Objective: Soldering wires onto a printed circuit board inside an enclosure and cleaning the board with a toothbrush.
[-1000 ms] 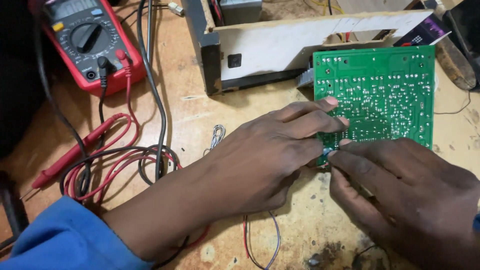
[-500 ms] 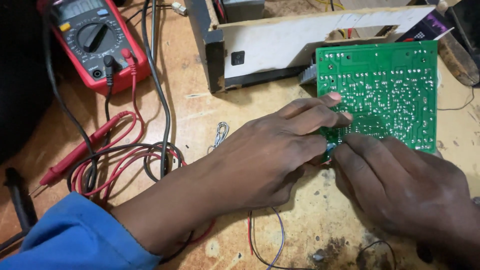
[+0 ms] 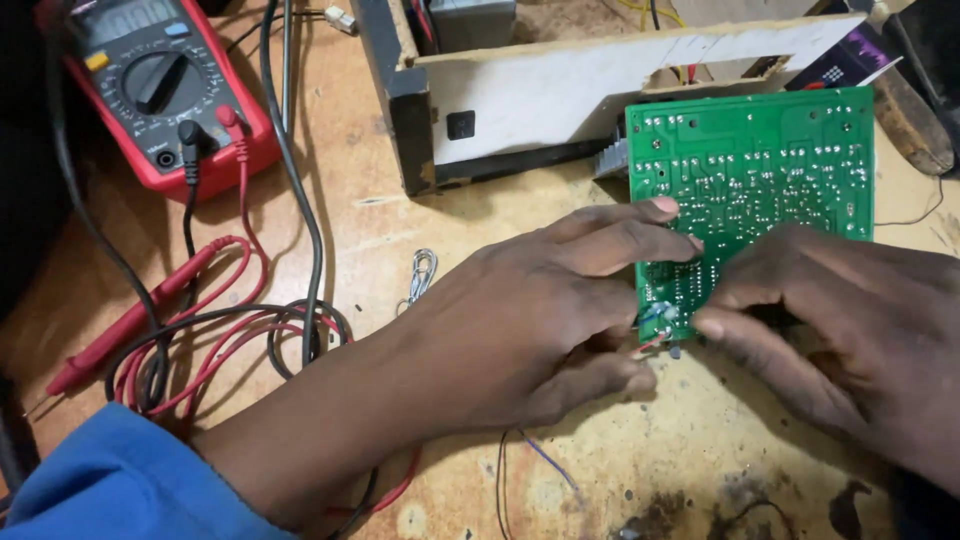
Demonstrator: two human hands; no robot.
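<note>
A green circuit board [image 3: 760,170] lies solder side up on the wooden bench, right of centre. My left hand [image 3: 530,320] rests on its lower left part, fingers pressed on the board's edge and thumb curled below it. My right hand [image 3: 850,330] covers the board's lower right part, with fingertips pinched at the small wires and a component [image 3: 660,318] at the bottom left corner. Thin red and blue wires hang from that corner. Whether either hand grips the board firmly is unclear.
A red multimeter [image 3: 150,80] sits at the top left, its red and black leads [image 3: 200,340] coiled over the bench. A dark box with a white panel [image 3: 600,90] stands behind the board. A small metal clip [image 3: 420,275] lies near my left wrist.
My right hand has slid closer to the board's bottom left corner, meeting the left hand's fingers there. The board stays in place.
</note>
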